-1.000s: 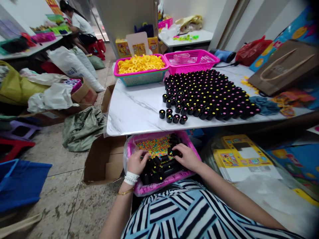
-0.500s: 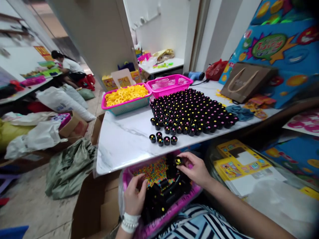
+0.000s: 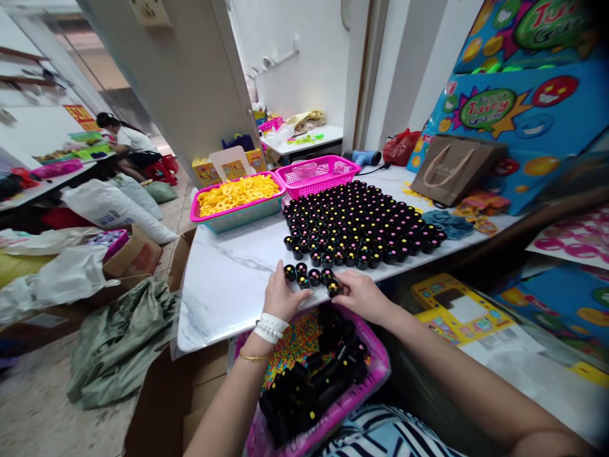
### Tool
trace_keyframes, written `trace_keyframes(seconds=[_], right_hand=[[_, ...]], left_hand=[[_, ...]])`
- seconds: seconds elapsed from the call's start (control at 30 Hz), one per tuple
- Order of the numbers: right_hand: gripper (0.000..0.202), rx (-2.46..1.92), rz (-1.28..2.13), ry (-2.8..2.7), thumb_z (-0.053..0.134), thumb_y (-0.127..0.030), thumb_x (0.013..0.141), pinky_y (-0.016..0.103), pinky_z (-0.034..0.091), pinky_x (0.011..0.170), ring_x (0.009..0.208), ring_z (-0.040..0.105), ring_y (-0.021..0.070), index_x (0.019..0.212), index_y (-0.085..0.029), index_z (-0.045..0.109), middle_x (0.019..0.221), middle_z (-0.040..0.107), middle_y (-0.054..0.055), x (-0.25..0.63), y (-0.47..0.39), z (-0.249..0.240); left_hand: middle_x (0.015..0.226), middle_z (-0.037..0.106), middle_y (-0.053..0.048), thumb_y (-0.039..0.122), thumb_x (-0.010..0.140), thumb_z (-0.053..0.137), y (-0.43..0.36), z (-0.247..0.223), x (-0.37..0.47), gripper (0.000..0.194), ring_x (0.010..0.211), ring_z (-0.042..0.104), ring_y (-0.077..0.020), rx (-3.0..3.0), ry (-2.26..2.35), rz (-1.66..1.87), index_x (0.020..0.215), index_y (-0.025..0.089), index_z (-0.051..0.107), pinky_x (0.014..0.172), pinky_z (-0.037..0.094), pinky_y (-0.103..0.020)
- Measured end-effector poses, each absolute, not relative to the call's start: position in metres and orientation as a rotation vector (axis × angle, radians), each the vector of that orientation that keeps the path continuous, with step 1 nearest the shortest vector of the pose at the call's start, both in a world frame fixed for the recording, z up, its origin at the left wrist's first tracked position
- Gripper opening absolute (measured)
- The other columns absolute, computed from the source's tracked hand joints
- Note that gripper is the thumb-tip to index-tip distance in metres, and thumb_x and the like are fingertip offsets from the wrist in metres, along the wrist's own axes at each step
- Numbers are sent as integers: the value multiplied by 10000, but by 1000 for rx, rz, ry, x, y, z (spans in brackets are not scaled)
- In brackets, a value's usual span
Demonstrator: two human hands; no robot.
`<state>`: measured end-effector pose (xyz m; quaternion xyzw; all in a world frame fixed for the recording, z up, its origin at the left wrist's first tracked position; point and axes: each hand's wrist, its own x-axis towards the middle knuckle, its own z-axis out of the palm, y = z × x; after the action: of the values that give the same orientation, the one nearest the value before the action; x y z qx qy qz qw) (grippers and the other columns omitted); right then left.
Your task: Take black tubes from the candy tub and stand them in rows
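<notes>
At the table's front edge, my right hand pinches a black cup with a yellow centre, beside a small group of similar cups. My left hand is at the left of that group, thumb and fingers spread around the cups; whether it grips one is hard to tell. Many more black cups with pink and yellow centres stand in a dense block behind. Below the table edge, a pink basket holds colourful beads and loose black cups.
On the white table are a basket of yellow pieces, a pink basket, a brown paper bag and a blue cloth. A person sits at the far left. Sacks and cartons lie on the floor.
Both hands have moved up from the basket to the front cups on the table. The black cup in my right hand has come from above the basket to the group's right end.
</notes>
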<state>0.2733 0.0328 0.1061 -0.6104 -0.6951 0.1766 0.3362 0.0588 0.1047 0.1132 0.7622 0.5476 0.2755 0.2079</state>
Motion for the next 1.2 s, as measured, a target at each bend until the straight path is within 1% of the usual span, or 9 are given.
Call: trace_keyframes(seconds=[0.13,0.3,0.5,0.57,0.7,0.83,0.97,1.1,1.2], right_hand=[[247,-1593,472,-1929,727,-154,700,247,389,624,690,537,157,935,-173,653,736,561,-4,265,45,112],[271,-1597,508,-2014,761,-179,670,227,353,600,669,537,147,906,-173,628,740,590,-4,257,59,116],[101,-1681,524,-1997,719,-203,712,229,345,565,592,554,140,791,-171,665,657,639,5,246,69,116],[120,-1732,538,-1991,717,-243,727,233,369,572,610,589,154,808,-161,682,675,669,24,239,72,118],[240,-1802,542,-2017,703,-305,752,249,435,655,752,663,203,919,-133,699,817,727,84,222,80,123],[310,-1798,540,-2043,689,-315,761,265,467,726,853,685,237,1001,-118,699,904,740,120,204,97,124],[314,-1809,535,-2031,687,-315,764,280,479,761,906,690,261,1008,-118,707,935,741,137,190,113,123],[282,-1845,547,-1992,684,-309,775,279,484,764,906,694,258,978,-115,714,934,742,145,181,122,126],[269,-1899,576,-1938,675,-331,790,265,490,699,795,704,237,930,-105,718,812,739,137,175,127,130]], left_hand=[[1119,627,-136,441,591,838,118,115,55,954,1008,614,-288,2154,1477,725,1399,161,415,899,498,-421],[1131,647,-140,418,591,836,131,121,47,904,990,631,-277,2222,1442,610,1372,148,471,878,513,-400],[1067,690,-99,378,619,809,144,123,45,825,941,655,-259,2286,1385,602,1356,178,498,829,525,-362],[1061,695,-94,384,630,799,148,124,45,806,935,656,-258,2290,1412,579,1351,175,505,833,522,-360],[1066,691,-95,383,653,782,156,128,37,775,945,645,-251,2307,1508,508,1347,166,516,852,508,-342],[1026,691,-85,431,676,759,170,129,22,694,914,644,-250,2345,1568,452,1302,198,572,823,505,-334],[1047,686,-99,443,664,761,189,127,9,698,882,652,-248,2291,1598,419,1290,184,592,816,507,-337],[1054,696,-84,409,651,773,208,124,5,715,875,665,-237,2212,1594,456,1302,189,580,849,508,-336],[1081,697,-81,378,655,772,223,121,5,764,854,680,-219,2164,1601,495,1352,181,528,851,516,-320]])
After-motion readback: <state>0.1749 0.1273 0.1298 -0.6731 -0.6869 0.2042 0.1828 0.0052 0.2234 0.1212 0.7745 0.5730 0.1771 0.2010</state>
